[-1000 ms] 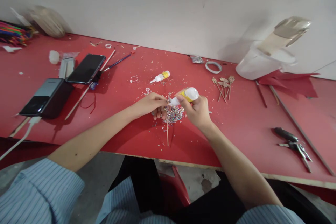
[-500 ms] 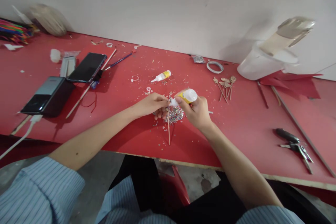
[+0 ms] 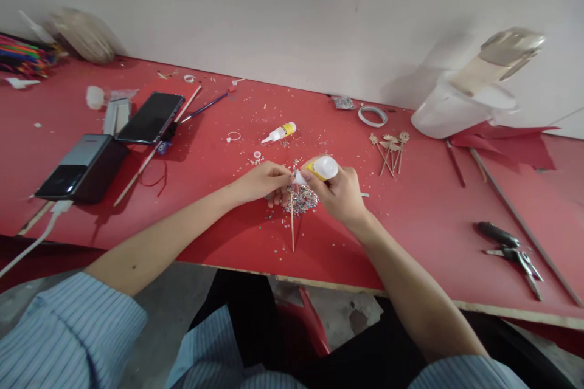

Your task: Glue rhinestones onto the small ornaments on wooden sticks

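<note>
My left hand (image 3: 271,181) pinches a thin wooden stick (image 3: 292,225) near its upper end, and the stick points down toward the table's front edge. In my right hand (image 3: 340,191) is a small white and yellow glue bottle (image 3: 323,168), tipped so that its nozzle meets the stick's top by my left fingertips. What sits on the stick's top is hidden by fingers and nozzle. Under both hands lies a heap of shiny, many-coloured sequin-like bits (image 3: 303,200). A second glue bottle (image 3: 280,132) lies on its side beyond my hands.
Several sticks with wooden flower-like tops (image 3: 391,144) lie right of my hands, near a tape roll (image 3: 372,115). Keys (image 3: 513,255) and a white bucket (image 3: 440,112) are farther right. At left are a phone (image 3: 152,117), a power bank (image 3: 82,167) and a paintbrush (image 3: 205,107).
The glue bottle in my right hand has tilted slightly and shifted a little to the left. My left hand keeps its pinch on the stick in nearly the same place.
</note>
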Demonstrator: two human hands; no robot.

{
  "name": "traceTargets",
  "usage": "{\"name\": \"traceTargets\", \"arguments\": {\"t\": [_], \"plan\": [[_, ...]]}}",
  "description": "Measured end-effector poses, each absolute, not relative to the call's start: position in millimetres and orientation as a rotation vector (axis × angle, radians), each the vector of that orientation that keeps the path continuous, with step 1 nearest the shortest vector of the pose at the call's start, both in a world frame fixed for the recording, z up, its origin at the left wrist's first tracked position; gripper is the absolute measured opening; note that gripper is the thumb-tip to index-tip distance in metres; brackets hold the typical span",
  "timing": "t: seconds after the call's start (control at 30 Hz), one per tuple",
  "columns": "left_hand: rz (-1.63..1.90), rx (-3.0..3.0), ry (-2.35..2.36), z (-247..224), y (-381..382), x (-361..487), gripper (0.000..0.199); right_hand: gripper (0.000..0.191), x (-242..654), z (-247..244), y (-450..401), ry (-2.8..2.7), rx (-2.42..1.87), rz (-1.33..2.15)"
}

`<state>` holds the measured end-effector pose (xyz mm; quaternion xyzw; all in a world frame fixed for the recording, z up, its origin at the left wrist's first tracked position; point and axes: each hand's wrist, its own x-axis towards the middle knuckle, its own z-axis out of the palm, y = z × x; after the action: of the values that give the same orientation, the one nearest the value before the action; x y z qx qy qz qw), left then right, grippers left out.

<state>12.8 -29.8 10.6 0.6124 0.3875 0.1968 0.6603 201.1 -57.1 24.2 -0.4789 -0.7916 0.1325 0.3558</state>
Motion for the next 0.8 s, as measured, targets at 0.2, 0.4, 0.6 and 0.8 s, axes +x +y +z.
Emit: {"name": "traceTargets", "arguments": {"t": [0.2,0.4,0.6,0.8], "plan": [[0.447,1.406,0.868,11.0,-29.4,13.6,0.019,0.038,199.6,24.3,-57.8,-2.038,-1.220,0.318],[0.437,1.433,0.851,12.9,-30.4,12.2,0.023,0.035,200.1,24.1,-57.9,-2.075,-1.193,0.270],[0.423,1.437,0.867,13.3,-29.8,11.9,0.022,0.036,200.9,23.0,-56.6,-2.062,-1.179,0.291],[0.416,1.431,0.869,12.5,-29.5,12.6,0.022,0.036,200.5,23.8,-56.6,-2.057,-1.189,0.314]]}}
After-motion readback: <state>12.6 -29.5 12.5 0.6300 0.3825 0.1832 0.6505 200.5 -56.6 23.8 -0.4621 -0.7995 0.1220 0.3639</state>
